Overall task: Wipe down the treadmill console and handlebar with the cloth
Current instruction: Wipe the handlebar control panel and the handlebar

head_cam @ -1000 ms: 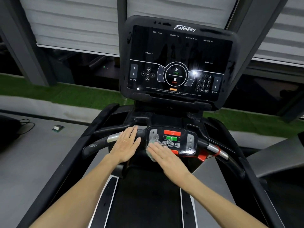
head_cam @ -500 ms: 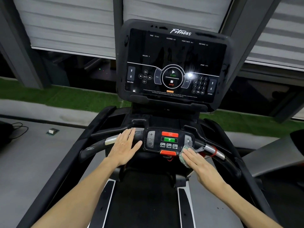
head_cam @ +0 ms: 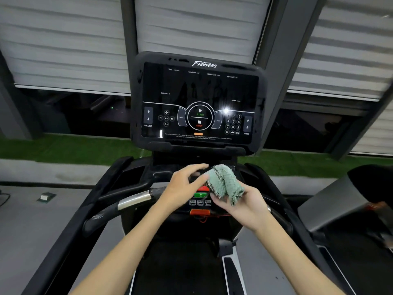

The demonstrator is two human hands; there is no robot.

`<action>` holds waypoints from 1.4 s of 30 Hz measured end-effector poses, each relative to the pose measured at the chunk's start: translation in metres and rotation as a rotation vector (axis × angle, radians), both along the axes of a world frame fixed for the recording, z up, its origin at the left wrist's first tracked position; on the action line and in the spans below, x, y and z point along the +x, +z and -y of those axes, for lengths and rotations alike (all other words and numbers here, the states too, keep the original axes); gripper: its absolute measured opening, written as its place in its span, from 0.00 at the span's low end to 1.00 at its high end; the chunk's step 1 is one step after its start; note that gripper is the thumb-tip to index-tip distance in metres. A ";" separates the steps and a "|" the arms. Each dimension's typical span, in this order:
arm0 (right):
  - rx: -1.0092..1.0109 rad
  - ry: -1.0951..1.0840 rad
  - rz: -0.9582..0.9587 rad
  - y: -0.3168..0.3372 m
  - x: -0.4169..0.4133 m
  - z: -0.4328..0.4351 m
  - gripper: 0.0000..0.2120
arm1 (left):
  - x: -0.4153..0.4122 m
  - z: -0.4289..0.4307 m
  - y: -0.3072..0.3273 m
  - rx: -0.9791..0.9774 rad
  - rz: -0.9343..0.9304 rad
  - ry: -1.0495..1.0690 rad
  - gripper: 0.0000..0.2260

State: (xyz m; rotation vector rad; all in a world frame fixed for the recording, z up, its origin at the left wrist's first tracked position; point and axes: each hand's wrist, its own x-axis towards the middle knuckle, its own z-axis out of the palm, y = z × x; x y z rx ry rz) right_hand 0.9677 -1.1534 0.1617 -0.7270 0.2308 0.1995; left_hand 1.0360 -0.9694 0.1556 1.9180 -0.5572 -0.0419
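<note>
Between both hands, just above the button pad (head_cam: 200, 199), the right hand (head_cam: 246, 204) is gripping the one green cloth (head_cam: 224, 182), its fingers curling under the bunched fabric. Beside it, the left hand (head_cam: 182, 185) is reaching across, fingertips meeting the cloth's near edge; blur is hiding whether it is pinching. Directly beneath, the single handlebar (head_cam: 134, 199) is running left to right under both hands, and the right hand is the nearer one with the cloth. Farther up and ahead, the one console (head_cam: 200, 96) is standing tilted toward the person, likely awaiting its wipe.
</note>
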 end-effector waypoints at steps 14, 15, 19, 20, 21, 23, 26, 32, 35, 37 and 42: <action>-0.041 0.131 0.029 0.005 -0.006 0.021 0.29 | -0.003 0.030 0.017 -0.068 -0.226 0.086 0.06; -0.057 0.144 0.060 0.004 -0.006 0.025 0.27 | -0.002 0.032 0.018 -0.096 -0.274 0.109 0.06; -0.502 0.137 0.134 0.001 -0.001 0.035 0.19 | 0.000 0.039 0.023 -0.145 -0.327 0.125 0.05; -0.605 0.101 0.122 0.004 0.002 0.037 0.15 | 0.000 0.041 0.024 -0.149 -0.325 0.116 0.05; -0.668 0.068 0.117 0.005 0.005 0.039 0.12 | 0.000 0.042 0.026 -0.148 -0.318 0.099 0.06; -0.724 0.025 0.128 0.010 0.011 0.045 0.10 | 0.001 0.043 0.031 -0.135 -0.299 0.063 0.08; -0.706 0.036 0.159 0.014 0.017 0.059 0.11 | 0.001 0.044 0.038 -0.095 -0.261 0.020 0.09; -0.521 0.018 0.167 0.021 0.034 0.060 0.12 | 0.002 0.057 0.035 0.162 -0.062 0.046 0.19; -0.527 0.044 0.198 0.023 0.042 0.055 0.13 | -0.002 0.072 0.037 0.269 0.073 0.146 0.26; -0.527 0.071 0.236 0.026 0.044 0.053 0.14 | -0.003 0.078 0.039 0.275 0.200 0.242 0.22; -0.529 0.089 0.268 0.024 0.043 0.049 0.17 | -0.005 0.074 0.048 0.258 0.133 0.196 0.14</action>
